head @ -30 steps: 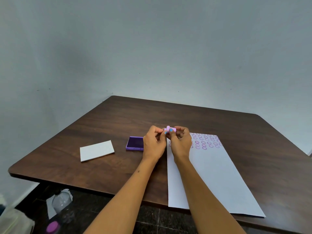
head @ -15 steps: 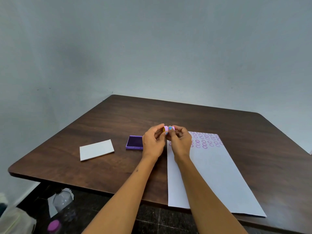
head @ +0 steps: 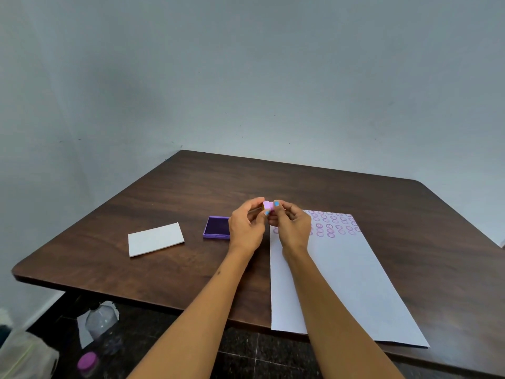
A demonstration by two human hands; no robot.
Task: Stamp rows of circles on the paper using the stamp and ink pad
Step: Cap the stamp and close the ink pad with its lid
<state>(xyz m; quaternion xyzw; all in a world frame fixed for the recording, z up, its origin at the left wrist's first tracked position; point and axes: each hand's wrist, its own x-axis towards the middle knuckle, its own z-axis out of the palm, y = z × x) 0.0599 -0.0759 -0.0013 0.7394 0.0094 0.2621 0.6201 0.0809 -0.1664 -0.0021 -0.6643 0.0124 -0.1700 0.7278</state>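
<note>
A small pink stamp (head: pixel 268 205) is held above the table between the fingertips of both hands. My left hand (head: pixel 245 228) pinches its left end and my right hand (head: pixel 291 228) pinches its right end. Below them lies a long white paper (head: pixel 349 283) with rows of purple circles (head: pixel 334 225) printed across its far end. An open purple ink pad (head: pixel 217 227) sits on the table just left of my left hand, partly hidden by it.
A white rectangular lid or card (head: pixel 155 239) lies left of the ink pad on the dark wooden table (head: pixel 300 184). A plastic bottle (head: pixel 99 322) and a purple cap (head: pixel 87 361) lie on the floor at the lower left.
Both hands have stayed together over the paper's far left corner, turning the stamp slightly between the fingertips. Nothing else on the table has moved.
</note>
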